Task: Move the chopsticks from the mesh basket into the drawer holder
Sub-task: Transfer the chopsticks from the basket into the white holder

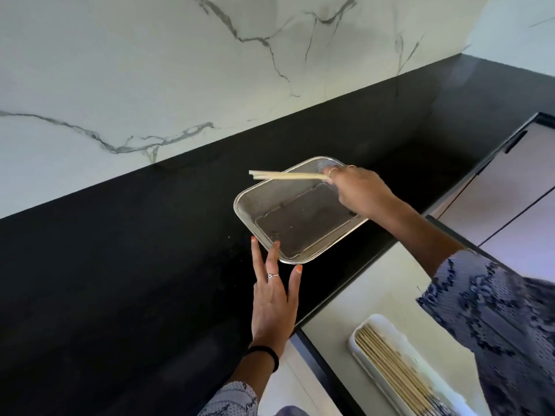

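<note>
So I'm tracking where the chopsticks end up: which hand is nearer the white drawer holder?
Left. The left hand rests by the basket's near corner; the right hand holds chopsticks farther from the holder.

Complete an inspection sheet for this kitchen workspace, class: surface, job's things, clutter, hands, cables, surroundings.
Surface: black countertop, basket resting on it.
Job's things: mesh basket looks empty; chopsticks lifted above it; drawer holder already holds many chopsticks.
Clutter: nothing seen.
Hands: right hand grips the chopsticks; left hand, fingers straight, touches the basket's near rim.
Cables: nothing seen.
Surroundings: marble-patterned wall; open drawer below the counter.
</note>
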